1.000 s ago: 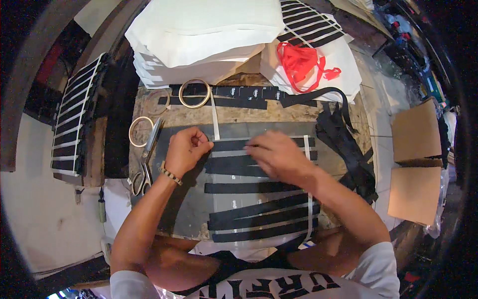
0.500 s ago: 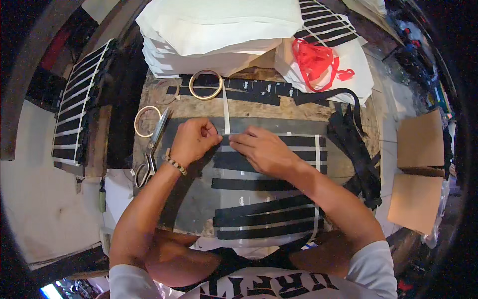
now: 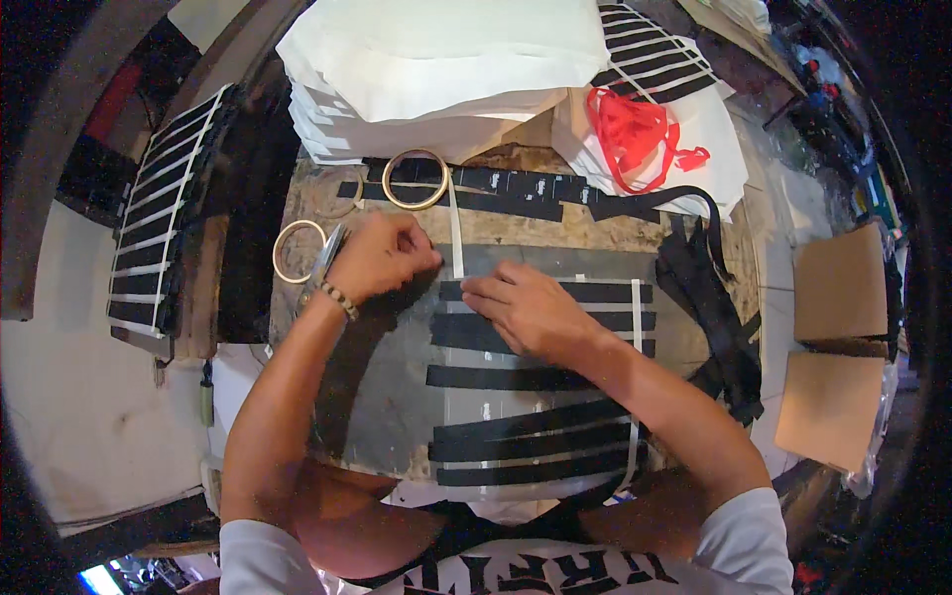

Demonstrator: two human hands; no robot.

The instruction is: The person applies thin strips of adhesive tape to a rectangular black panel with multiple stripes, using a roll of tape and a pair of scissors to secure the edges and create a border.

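the left hand (image 3: 382, 256) is curled, fingers pinched on the white tape strip (image 3: 456, 233) that runs up to the tape roll (image 3: 416, 179). the right hand (image 3: 526, 309) lies flat, fingers spread, pressing the black strips (image 3: 555, 322) on the grey sheet (image 3: 392, 397) mid-worktop. scissors (image 3: 325, 260) lie just left.

The scene was viewed from a head-worn fisheye camera, aimed steeply down. The worktable (image 3: 516, 223) was seen close, edges bent outward.
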